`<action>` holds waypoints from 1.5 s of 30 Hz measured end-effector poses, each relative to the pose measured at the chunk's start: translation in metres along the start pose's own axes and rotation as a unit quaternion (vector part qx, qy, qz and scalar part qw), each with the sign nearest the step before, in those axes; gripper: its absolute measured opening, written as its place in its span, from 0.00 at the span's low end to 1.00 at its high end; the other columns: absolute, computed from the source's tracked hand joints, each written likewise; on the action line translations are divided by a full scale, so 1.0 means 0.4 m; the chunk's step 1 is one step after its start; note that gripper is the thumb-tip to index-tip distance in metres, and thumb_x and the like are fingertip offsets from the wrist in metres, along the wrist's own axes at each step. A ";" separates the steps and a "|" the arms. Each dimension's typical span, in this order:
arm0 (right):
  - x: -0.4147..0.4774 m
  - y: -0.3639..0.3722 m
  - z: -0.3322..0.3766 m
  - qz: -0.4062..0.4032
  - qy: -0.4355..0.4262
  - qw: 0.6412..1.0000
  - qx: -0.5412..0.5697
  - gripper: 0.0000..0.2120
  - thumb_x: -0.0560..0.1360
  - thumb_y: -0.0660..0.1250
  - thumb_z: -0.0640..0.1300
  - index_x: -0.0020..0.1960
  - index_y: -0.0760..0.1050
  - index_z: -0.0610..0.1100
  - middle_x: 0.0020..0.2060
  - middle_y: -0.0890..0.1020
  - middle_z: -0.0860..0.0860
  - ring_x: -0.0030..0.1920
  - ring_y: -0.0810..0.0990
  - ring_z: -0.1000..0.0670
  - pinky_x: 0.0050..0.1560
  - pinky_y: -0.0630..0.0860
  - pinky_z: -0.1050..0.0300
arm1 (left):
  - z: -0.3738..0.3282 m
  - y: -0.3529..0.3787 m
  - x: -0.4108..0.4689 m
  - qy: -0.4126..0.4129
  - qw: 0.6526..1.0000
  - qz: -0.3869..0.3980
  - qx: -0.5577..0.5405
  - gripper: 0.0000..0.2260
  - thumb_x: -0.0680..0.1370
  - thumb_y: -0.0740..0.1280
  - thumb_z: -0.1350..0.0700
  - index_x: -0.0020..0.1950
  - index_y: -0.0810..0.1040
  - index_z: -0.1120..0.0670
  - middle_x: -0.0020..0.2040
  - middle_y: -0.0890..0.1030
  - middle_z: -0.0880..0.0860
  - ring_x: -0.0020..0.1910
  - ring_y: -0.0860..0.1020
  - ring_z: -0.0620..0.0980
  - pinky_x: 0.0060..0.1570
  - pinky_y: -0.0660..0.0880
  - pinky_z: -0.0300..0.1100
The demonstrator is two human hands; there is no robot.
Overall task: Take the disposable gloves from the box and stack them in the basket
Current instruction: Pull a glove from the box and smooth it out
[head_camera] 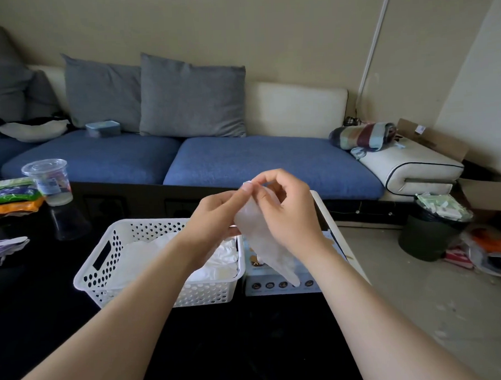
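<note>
A clear disposable glove [261, 241] hangs in the air above the glove box [279, 286], pinched at its top edge by both hands. My left hand [216, 217] holds it from the left, my right hand [287, 205] from the right, fingertips almost meeting. The white perforated basket [103, 271] stands on the black table just left of the box, with several pale gloves [217, 257] piled inside. My forearms hide part of the basket and the box top.
A clear plastic cup [49, 181] and coloured packets [11, 197] sit at the table's far left. A blue sofa [271, 163] with grey cushions runs behind. A full dark waste bin [432, 233] and litter stand on the floor at right.
</note>
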State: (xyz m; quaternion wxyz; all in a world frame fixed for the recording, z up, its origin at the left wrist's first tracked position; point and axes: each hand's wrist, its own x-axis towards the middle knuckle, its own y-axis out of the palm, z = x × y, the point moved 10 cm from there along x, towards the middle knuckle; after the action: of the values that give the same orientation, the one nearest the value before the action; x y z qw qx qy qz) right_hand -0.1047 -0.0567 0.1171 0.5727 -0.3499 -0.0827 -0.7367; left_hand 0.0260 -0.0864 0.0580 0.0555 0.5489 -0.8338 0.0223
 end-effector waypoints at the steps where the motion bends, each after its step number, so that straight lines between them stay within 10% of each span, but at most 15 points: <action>1: 0.000 0.008 -0.016 0.012 0.023 1.000 0.004 0.03 0.82 0.72 0.45 0.49 0.82 0.50 0.41 0.85 0.56 0.42 0.82 0.54 0.42 0.78 0.57 | -0.009 -0.005 -0.002 0.012 1.000 -0.008 -0.002 0.22 0.83 0.67 0.40 0.61 0.85 0.58 0.57 0.86 0.61 0.57 0.85 0.58 0.60 0.81 0.54; 9: -0.031 0.062 -0.104 0.160 0.195 0.964 0.083 0.14 0.77 0.68 0.38 0.59 0.84 0.50 0.36 0.86 0.53 0.40 0.83 0.53 0.48 0.78 0.53 | -0.020 -0.055 -0.009 0.012 0.997 -0.046 -0.059 0.13 0.80 0.74 0.53 0.57 0.80 0.62 0.49 0.85 0.59 0.46 0.83 0.55 0.44 0.80 0.44; 12: -0.047 0.072 -0.099 0.204 0.191 0.959 0.043 0.05 0.72 0.70 0.44 0.43 0.85 0.45 0.39 0.84 0.42 0.44 0.80 0.44 0.51 0.76 0.47 | -0.013 -0.057 -0.015 -0.009 0.998 -0.030 -0.048 0.14 0.80 0.74 0.53 0.58 0.80 0.62 0.48 0.85 0.58 0.45 0.83 0.54 0.42 0.80 0.43; 18: -0.060 0.079 -0.111 0.206 0.232 0.941 0.136 0.08 0.70 0.64 0.44 0.33 0.70 0.47 0.35 0.72 0.48 0.43 0.70 0.46 0.48 0.67 0.47 | -0.006 -0.060 -0.024 -0.018 0.999 -0.007 -0.050 0.21 0.80 0.74 0.51 0.64 0.79 0.66 0.59 0.84 0.65 0.52 0.85 0.58 0.51 0.81 0.48; 24: -0.065 0.077 -0.115 0.205 0.273 0.923 0.177 0.11 0.73 0.67 0.43 0.32 0.76 0.50 0.33 0.78 0.50 0.36 0.76 0.50 0.36 0.70 0.56 | -0.001 -0.068 -0.030 -0.042 0.999 -0.015 -0.031 0.18 0.82 0.72 0.48 0.63 0.82 0.61 0.59 0.85 0.64 0.56 0.85 0.60 0.58 0.80 0.56; 29: -0.056 0.085 -0.159 0.173 0.275 0.944 0.057 0.00 0.75 0.75 0.44 0.45 0.85 0.48 0.43 0.89 0.48 0.44 0.87 0.47 0.46 0.80 0.51 | 0.015 -0.151 -0.040 -0.060 0.991 -0.089 0.082 0.13 0.83 0.70 0.46 0.57 0.84 0.55 0.53 0.87 0.58 0.47 0.85 0.54 0.45 0.84 0.49; 33: -0.047 0.128 -0.153 0.134 0.228 0.964 -0.041 0.01 0.76 0.76 0.47 0.48 0.85 0.52 0.40 0.88 0.57 0.41 0.85 0.60 0.38 0.76 0.67 | 0.037 -0.270 -0.057 -0.085 0.940 -0.167 0.285 0.11 0.83 0.68 0.46 0.56 0.78 0.53 0.50 0.82 0.56 0.45 0.81 0.55 0.36 0.78 0.47; 39: -0.018 0.230 -0.124 0.074 0.143 0.979 -0.125 0.03 0.81 0.71 0.45 0.49 0.81 0.52 0.45 0.83 0.58 0.47 0.80 0.57 0.40 0.72 0.63 | 0.023 -0.368 -0.104 -0.102 0.862 -0.205 0.453 0.15 0.86 0.61 0.43 0.56 0.70 0.55 0.45 0.76 0.52 0.40 0.74 0.48 0.34 0.65 0.42; 45: -0.025 0.340 -0.071 0.083 0.061 0.940 -0.326 0.02 0.88 0.61 0.45 0.58 0.70 0.47 0.46 0.77 0.51 0.37 0.70 0.55 0.32 0.60 0.57 | 0.068 -0.447 -0.128 -0.140 0.835 -0.186 0.499 0.18 0.86 0.58 0.40 0.62 0.69 0.55 0.49 0.80 0.55 0.44 0.80 0.55 0.47 0.80 0.55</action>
State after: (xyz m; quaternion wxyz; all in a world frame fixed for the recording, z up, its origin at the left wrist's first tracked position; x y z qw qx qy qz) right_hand 0.0070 -0.1086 0.0519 0.4905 -0.4774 0.2267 -0.6929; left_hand 0.2083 -0.1130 0.0206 -0.3404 0.6440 -0.5904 0.3477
